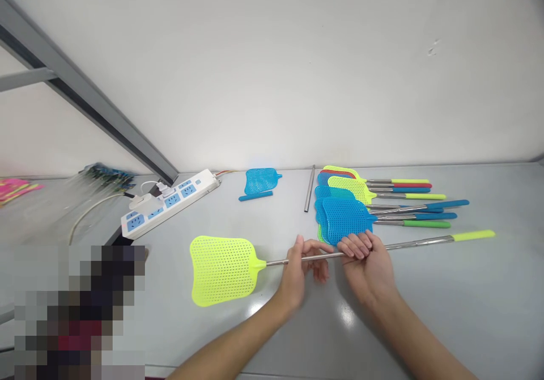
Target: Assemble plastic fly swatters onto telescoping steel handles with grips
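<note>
On the grey worktop's near side, a neon-yellow fly swatter is held nearly level by both grips. Its broad head is perforated with rows of small holes and is set at nine o'clock from the left grip. Its thin metal shaft, thicker towards the handle, is passed through both grips; the smooth yellow handle is pointed towards three o'clock. By the right grip the shaft is clasped in a curled fist; by the left it is loosely held, fingers half extended.
</note>
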A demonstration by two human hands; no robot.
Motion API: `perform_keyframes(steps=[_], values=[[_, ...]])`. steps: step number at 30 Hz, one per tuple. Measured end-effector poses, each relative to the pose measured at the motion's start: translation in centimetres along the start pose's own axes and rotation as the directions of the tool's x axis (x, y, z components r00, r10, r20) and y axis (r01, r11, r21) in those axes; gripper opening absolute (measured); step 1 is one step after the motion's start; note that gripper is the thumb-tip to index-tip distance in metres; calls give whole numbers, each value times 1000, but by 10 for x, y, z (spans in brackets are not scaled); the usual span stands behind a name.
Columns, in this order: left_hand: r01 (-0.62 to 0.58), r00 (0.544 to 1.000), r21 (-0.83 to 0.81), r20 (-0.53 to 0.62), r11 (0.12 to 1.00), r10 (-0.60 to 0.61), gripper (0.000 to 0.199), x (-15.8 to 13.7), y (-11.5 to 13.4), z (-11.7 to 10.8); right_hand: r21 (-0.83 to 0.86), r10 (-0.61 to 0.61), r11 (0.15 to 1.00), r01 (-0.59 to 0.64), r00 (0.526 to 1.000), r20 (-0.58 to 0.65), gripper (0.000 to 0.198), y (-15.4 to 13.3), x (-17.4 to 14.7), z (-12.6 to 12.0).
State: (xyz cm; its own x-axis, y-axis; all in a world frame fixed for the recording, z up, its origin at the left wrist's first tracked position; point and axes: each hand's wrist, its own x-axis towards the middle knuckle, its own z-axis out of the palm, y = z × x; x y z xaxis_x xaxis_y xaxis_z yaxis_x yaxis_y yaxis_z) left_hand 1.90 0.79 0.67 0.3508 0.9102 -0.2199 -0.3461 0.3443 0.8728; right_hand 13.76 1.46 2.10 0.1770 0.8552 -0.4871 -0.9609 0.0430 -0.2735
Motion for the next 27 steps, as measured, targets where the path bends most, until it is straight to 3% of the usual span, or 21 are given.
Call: perform_keyframes(steps=[6, 27], values=[[65, 997, -47, 38, 997, -63, 55, 0, 7, -5, -35, 18, 999, -18, 1000, 8, 31, 0, -1, 3], [20, 1000, -50, 2, 999, -20, 53, 2, 6, -7, -17, 94, 995, -95, 994, -55, 28, -4, 1, 5]])
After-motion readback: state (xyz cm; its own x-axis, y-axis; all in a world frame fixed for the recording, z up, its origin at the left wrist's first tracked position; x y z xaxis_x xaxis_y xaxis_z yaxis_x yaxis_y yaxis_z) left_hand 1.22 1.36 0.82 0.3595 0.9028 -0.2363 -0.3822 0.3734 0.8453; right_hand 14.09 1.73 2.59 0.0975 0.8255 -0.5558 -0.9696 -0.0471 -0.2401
